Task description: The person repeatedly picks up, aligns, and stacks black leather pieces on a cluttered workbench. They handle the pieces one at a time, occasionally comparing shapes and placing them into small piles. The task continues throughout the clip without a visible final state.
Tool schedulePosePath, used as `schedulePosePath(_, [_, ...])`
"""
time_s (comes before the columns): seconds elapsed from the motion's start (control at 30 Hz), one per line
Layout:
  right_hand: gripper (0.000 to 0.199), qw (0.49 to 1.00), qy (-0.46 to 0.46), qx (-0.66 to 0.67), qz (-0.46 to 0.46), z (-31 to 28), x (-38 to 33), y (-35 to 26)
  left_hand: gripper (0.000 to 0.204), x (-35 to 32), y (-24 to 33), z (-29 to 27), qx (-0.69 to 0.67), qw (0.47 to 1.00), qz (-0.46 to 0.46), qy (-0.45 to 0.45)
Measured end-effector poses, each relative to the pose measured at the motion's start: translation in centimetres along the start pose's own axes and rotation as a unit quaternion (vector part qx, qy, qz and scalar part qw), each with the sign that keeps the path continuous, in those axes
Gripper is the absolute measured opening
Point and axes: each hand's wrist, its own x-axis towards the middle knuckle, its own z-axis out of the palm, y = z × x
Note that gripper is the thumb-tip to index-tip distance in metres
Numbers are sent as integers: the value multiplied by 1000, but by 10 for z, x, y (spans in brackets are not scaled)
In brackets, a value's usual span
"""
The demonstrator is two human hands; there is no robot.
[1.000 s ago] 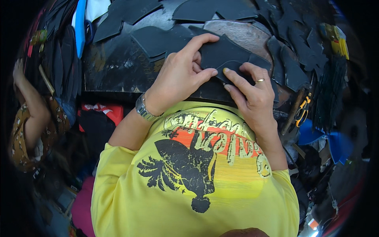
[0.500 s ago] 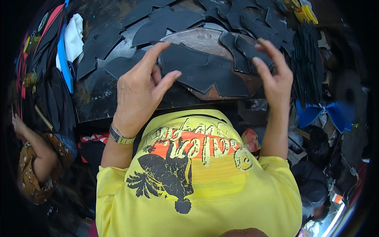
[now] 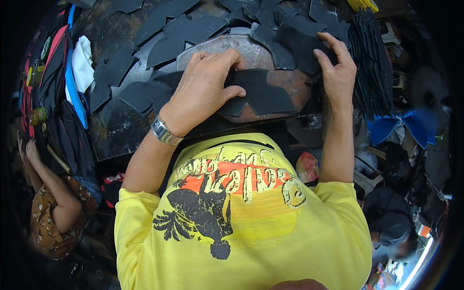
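My left hand [image 3: 205, 92] is clamped on a black cut piece [image 3: 263, 94] — thumb on top, fingers curled over its far edge — and it's lying flat on the round worn block [image 3: 251, 50], long axis running left-right, pointed tips toward me. My right hand [image 3: 337, 72] rests with fingers spread on another black piece [image 3: 302, 41] at the block's far right — near the stack of black pieces [image 3: 374, 63].

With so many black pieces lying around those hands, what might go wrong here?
The left hand pins one black cut piece on the round metal plate; it may shift if pressure eases. The right hand reaches into overlapping pieces, so it might drag neighbours along or knock the upright stack beside it.
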Motion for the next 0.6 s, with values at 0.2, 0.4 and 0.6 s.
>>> schedulePosePath(0.2, [27, 969, 99, 214, 79, -7, 5, -18, 18, -20, 20, -27, 6, 997, 70, 18])
schedulePosePath(0.4, [26, 959, -218, 172, 52, -1, -6, -53, 19, -48, 33, -41, -113, 992, 26, -57])
schedulePosePath(0.6, [23, 979, -67, -61, -185, 41, -14, -66, 21, -67, 18, -29, -170, 980, -69, -79])
